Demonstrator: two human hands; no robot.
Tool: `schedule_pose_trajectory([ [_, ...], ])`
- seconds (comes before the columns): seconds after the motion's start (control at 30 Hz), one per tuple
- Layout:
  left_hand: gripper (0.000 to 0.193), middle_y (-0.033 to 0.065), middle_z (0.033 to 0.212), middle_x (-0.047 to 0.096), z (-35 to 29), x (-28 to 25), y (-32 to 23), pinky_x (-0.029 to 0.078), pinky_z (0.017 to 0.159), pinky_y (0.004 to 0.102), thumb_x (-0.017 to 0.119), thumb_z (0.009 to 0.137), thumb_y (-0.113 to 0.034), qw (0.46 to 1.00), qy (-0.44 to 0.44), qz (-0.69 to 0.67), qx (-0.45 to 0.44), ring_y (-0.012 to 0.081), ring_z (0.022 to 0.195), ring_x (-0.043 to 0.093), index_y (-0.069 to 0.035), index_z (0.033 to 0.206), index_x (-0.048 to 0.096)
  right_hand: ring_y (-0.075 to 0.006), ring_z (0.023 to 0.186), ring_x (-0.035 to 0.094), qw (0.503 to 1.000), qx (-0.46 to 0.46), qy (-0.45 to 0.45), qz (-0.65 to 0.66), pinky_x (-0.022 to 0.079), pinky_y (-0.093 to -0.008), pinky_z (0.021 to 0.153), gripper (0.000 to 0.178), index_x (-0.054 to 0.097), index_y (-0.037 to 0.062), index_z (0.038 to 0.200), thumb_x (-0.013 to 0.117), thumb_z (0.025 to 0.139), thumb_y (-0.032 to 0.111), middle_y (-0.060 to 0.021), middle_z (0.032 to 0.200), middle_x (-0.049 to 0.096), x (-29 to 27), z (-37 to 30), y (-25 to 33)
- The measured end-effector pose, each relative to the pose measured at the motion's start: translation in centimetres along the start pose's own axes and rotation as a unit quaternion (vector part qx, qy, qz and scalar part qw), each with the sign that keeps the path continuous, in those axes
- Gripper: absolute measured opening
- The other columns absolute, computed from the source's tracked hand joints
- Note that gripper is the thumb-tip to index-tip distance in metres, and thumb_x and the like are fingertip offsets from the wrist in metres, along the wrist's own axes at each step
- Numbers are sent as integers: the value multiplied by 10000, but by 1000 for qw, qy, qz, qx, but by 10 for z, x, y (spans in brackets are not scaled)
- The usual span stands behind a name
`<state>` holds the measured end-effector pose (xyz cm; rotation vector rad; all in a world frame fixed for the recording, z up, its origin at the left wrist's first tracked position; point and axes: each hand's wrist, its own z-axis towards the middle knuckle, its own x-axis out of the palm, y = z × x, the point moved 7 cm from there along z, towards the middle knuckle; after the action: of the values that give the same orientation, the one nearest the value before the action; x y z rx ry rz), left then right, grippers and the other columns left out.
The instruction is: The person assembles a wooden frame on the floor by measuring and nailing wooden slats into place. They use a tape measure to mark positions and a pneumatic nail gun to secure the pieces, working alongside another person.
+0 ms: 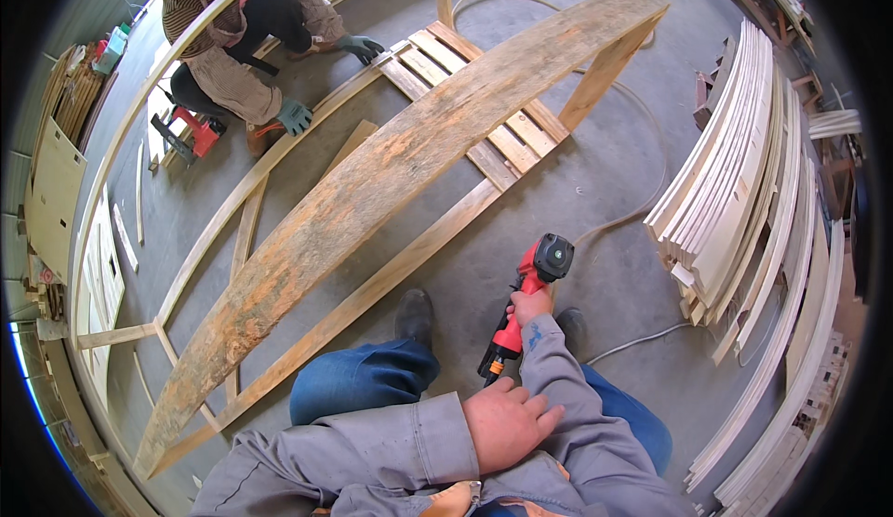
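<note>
the right grip (532, 304) is closed around a red and black nail gun (508, 334), held above the grey floor (595, 201) between the two dark boots (415, 317), while the left grip (507, 422), fingers loosely spread and holding nothing, lies across the right sleeve (551, 364). beyond the gun is a wooden frame (372, 289) with a broad, rough-surfaced plank (391, 165) and pale slats (516, 152); on its far side, a co-worker's gloved hand (296, 116) touches a curved rail (216, 229).

1 red nail gun (507, 337), black-capped, held aslant in the right hand (532, 306).
</note>
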<state>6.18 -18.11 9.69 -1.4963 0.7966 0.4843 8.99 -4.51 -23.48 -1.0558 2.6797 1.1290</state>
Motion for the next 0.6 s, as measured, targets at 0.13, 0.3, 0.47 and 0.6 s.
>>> schedule_pose_trajectory([
  [0.13,461,66,1053,670,2,0,-1,512,834,349,623,863,-258,1000,18,1,-3,217,931,669,-88,1292,617,-224,542,636,1000,-1,-2,1,538,-381,457,434,479,50,1216,599,807,-29,-114,822,608,-2,1,-2],
  [0.3,443,62,1038,665,1,0,-1,511,808,351,604,866,-243,1000,1,9,1,215,908,667,-88,1280,620,-225,543,639,1000,2,-5,-2,538,-381,454,436,473,51,1214,606,806,-26,-111,823,609,-1,-1,-1],
  [0.47,411,55,986,656,1,1,-2,491,765,350,587,873,-223,1000,-22,11,6,210,852,658,-88,1258,633,-234,546,641,1000,5,0,-2,546,-393,460,436,449,43,1199,614,800,-16,-125,816,610,1,1,-3],
  [0.6,374,47,899,642,-2,-2,-1,455,713,349,582,880,-205,998,-58,14,22,214,796,654,-86,1227,653,-256,567,653,1000,1,13,-5,561,-415,479,460,397,25,1199,616,795,2,-160,830,616,3,5,-8],
])
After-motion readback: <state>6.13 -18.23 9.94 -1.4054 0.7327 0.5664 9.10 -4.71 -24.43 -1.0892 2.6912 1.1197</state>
